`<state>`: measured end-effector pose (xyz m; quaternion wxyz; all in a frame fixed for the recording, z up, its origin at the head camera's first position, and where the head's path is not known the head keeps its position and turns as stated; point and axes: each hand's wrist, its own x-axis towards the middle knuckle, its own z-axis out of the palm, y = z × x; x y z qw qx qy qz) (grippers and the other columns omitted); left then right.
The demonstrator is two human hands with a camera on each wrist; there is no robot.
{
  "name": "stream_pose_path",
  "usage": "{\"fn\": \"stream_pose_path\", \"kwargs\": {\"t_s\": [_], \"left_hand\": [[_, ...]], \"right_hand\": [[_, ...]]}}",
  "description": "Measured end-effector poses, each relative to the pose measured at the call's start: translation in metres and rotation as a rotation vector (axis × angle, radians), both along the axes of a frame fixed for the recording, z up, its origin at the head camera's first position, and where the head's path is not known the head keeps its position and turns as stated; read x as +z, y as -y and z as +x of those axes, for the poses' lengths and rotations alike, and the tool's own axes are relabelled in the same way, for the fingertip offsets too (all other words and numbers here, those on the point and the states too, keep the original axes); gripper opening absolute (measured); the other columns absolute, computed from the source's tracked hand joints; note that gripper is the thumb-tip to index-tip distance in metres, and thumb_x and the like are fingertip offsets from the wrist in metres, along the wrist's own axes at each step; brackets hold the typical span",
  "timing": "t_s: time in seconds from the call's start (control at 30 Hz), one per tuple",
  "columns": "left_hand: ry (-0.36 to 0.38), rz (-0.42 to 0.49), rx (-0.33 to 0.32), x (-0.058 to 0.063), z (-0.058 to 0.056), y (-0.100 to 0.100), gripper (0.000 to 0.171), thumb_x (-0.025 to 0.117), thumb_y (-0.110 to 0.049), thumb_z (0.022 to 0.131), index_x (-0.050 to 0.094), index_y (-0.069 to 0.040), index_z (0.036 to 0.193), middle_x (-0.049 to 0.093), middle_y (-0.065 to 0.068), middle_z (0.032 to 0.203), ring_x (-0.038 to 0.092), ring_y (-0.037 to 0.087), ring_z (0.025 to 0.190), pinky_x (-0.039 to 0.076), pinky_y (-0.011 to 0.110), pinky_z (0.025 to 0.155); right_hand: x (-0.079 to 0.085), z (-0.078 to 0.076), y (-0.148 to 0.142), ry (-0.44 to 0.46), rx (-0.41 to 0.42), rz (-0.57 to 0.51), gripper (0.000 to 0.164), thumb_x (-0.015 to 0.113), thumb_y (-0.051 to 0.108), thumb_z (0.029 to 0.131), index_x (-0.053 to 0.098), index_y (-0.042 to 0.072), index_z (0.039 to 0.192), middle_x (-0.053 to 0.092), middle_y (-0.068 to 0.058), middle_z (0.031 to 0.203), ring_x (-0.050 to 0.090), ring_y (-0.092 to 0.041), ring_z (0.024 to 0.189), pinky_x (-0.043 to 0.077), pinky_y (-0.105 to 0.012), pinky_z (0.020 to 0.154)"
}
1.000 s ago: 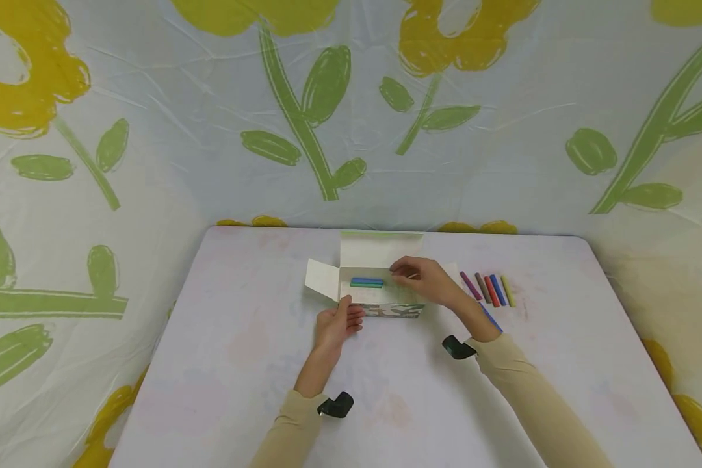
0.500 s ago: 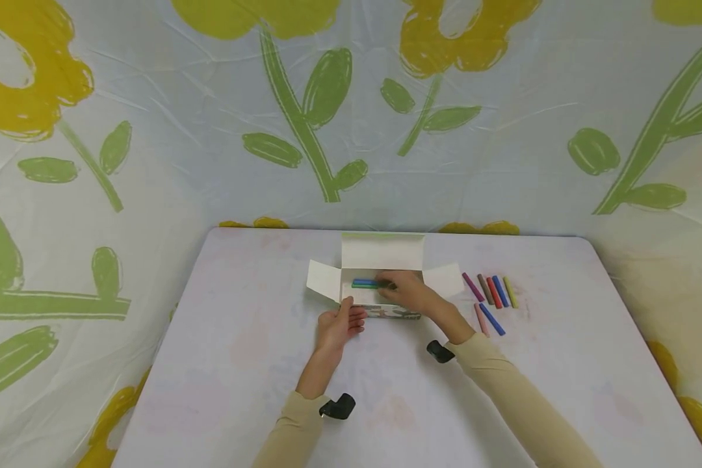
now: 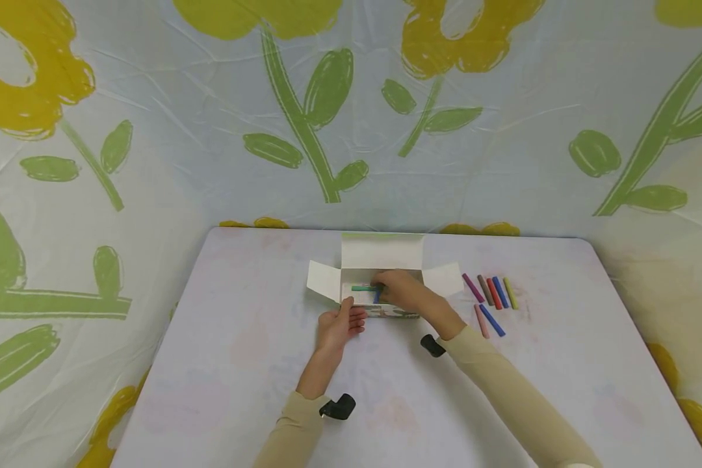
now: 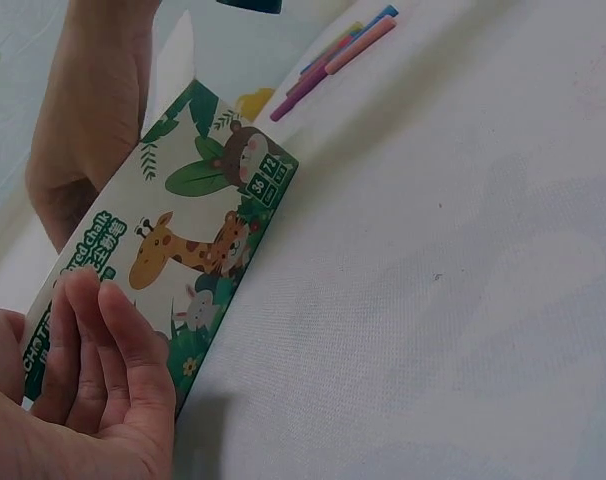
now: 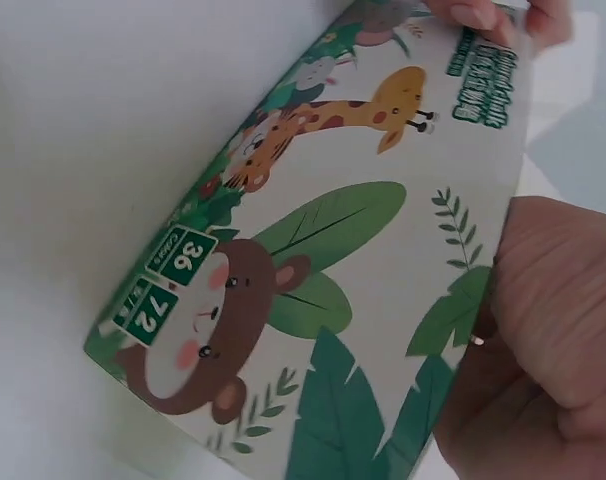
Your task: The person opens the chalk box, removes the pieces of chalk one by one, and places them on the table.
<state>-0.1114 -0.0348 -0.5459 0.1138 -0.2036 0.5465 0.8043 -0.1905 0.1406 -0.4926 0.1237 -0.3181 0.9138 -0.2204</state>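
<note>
A white chalk box (image 3: 392, 311), printed with jungle animals, stands with its flaps up. My left hand (image 3: 333, 328) grips its front wall, thumb at the rim and fingers along the printed side (image 4: 198, 190). Reaching down into the box, my right hand (image 3: 402, 290) pinches a blue chalk stick (image 3: 377, 296), whose lower end shows below the fingers. Beside it in the box lies a green chalk stick (image 3: 363, 288), partly covered by the fingers. In the right wrist view the box wall hides the fingertips of the right hand (image 5: 553, 340).
Right of the box, several chalk sticks lie on the table, among them a purple one (image 3: 473, 287), a red one (image 3: 494, 293) and a yellow one (image 3: 511, 293). Nearer are a pink stick (image 3: 481, 321) and a blue one (image 3: 492, 320). A flowered cloth (image 3: 351, 130) hangs behind.
My right hand has moved left and down into the box. The blue stick there, lying alongside the green one before, is now turned crosswise under the fingers. The left hand has stayed put.
</note>
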Motion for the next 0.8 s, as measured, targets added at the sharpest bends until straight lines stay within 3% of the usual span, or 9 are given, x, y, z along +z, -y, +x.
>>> {"fn": "stream_pose_path", "kwargs": {"t_s": [0.17, 0.37, 0.6, 0.8], "left_hand": [[0.003, 0.000, 0.000, -0.001, -0.001, 0.000, 0.043, 0.060, -0.029, 0.104, 0.071, 0.013, 0.102, 0.073, 0.007, 0.081, 0.064, 0.009, 0.067, 0.057, 0.022, 0.064], [0.006, 0.008, 0.004, -0.003, -0.003, -0.002, 0.042, 0.060, -0.026, 0.104, 0.071, 0.014, 0.101, 0.073, 0.006, 0.078, 0.064, 0.009, 0.066, 0.057, 0.021, 0.063], [0.006, 0.008, 0.005, -0.003, -0.004, -0.003, 0.041, 0.059, -0.026, 0.104, 0.071, 0.013, 0.097, 0.073, 0.006, 0.078, 0.064, 0.009, 0.065, 0.057, 0.022, 0.063], [0.008, 0.001, 0.007, -0.002, -0.005, -0.002, 0.041, 0.060, -0.027, 0.104, 0.071, 0.012, 0.097, 0.073, 0.006, 0.078, 0.064, 0.008, 0.065, 0.058, 0.021, 0.064]], "right_hand": [[0.004, -0.004, 0.010, -0.175, 0.090, 0.216, 0.014, 0.070, -0.007, 0.092, 0.072, 0.000, 0.104, 0.071, -0.010, 0.096, 0.065, -0.023, 0.087, 0.055, -0.036, 0.081], [0.007, -0.006, 0.013, -0.264, 0.186, 0.272, 0.015, 0.070, -0.010, 0.089, 0.071, 0.004, 0.091, 0.068, -0.004, 0.089, 0.064, -0.020, 0.083, 0.055, -0.031, 0.077], [0.004, -0.011, 0.009, -0.218, 0.263, 0.263, 0.016, 0.070, -0.010, 0.090, 0.068, 0.006, 0.084, 0.063, -0.002, 0.083, 0.055, -0.015, 0.077, 0.051, -0.029, 0.072], [0.010, -0.011, 0.004, -0.121, 0.220, 0.152, 0.004, 0.074, 0.001, 0.092, 0.074, 0.003, 0.096, 0.070, -0.005, 0.092, 0.063, -0.018, 0.085, 0.056, -0.035, 0.082]]}}
